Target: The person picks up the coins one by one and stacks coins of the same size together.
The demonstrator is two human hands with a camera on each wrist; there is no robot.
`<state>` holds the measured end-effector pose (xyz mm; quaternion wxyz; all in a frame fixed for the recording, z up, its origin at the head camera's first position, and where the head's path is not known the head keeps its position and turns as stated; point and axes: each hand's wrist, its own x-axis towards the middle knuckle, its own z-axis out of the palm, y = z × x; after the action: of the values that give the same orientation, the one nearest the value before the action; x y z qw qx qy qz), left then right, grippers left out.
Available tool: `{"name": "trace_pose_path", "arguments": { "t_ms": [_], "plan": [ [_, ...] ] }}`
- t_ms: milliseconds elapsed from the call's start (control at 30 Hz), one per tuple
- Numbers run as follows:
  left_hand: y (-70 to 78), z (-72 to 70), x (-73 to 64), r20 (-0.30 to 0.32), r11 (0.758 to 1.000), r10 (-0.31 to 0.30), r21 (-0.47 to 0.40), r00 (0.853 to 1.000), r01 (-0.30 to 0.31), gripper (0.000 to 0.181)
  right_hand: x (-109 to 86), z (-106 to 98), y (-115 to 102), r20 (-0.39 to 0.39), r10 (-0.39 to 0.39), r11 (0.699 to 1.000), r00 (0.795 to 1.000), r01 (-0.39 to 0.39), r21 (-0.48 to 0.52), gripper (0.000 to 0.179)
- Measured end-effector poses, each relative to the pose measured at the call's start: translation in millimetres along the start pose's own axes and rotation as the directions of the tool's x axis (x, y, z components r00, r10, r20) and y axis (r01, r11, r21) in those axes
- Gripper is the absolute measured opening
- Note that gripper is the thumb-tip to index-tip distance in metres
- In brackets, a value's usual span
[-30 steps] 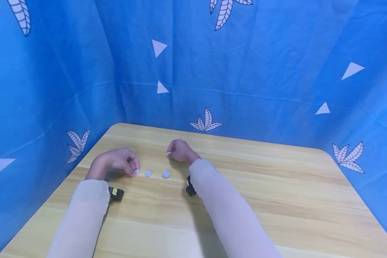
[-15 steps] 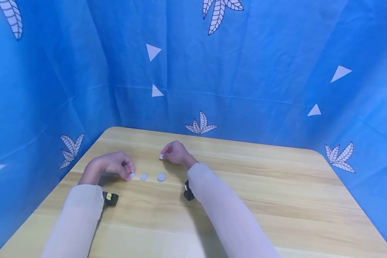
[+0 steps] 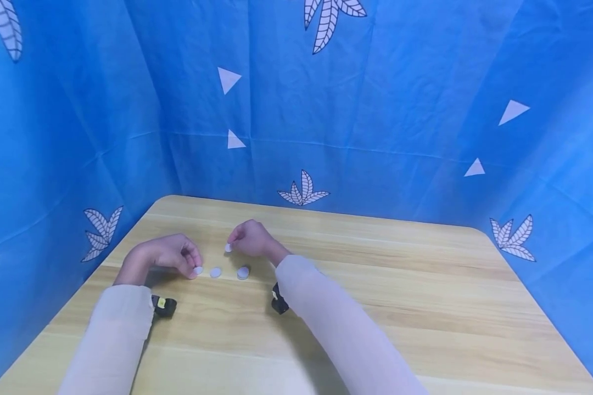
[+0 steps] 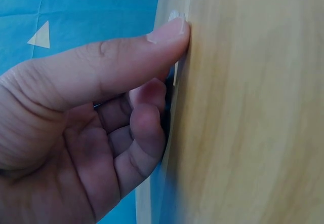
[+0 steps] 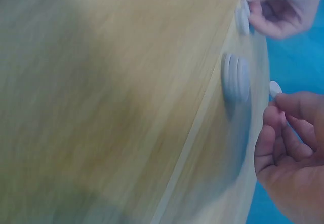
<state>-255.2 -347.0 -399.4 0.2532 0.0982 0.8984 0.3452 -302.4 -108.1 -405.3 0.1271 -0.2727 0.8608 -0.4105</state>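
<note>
In the head view my left hand (image 3: 170,255) is low at the table's left, thumb and fingertips pinching a small white disc (image 3: 198,270). The left wrist view shows only a pale edge of that disc (image 4: 174,15) past the thumb. My right hand (image 3: 252,238) pinches another white disc (image 3: 228,248) above the table. That disc (image 5: 275,88) sticks out from its fingertips in the right wrist view. Between and in front of the hands lie a white disc pile (image 3: 216,272) and a taller stack of several discs (image 3: 243,272), whose layers (image 5: 236,79) show from the side.
A light wood table (image 3: 400,307) stretches far to the right. Blue cloth (image 3: 375,109) with leaf and triangle prints hangs behind it and along its left side. Black wrist cameras (image 3: 164,307) sit under both sleeves, near the tabletop.
My right hand has moved left with its disc, passing beyond the taller stack toward the smaller pile. The left hand keeps its place by its disc. The head view has shifted slightly.
</note>
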Motion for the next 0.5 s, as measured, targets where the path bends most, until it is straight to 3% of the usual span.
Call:
{"name": "trace_pose_path", "arguments": {
  "t_ms": [500],
  "plan": [
    [-5.9,-2.3,-4.1,0.017,1.0,0.023,-0.016,1.0,-0.023,0.028,-1.7,34,-33,0.1,-0.026,1.0,0.995,0.025,0.015,0.005]
  ]
}}
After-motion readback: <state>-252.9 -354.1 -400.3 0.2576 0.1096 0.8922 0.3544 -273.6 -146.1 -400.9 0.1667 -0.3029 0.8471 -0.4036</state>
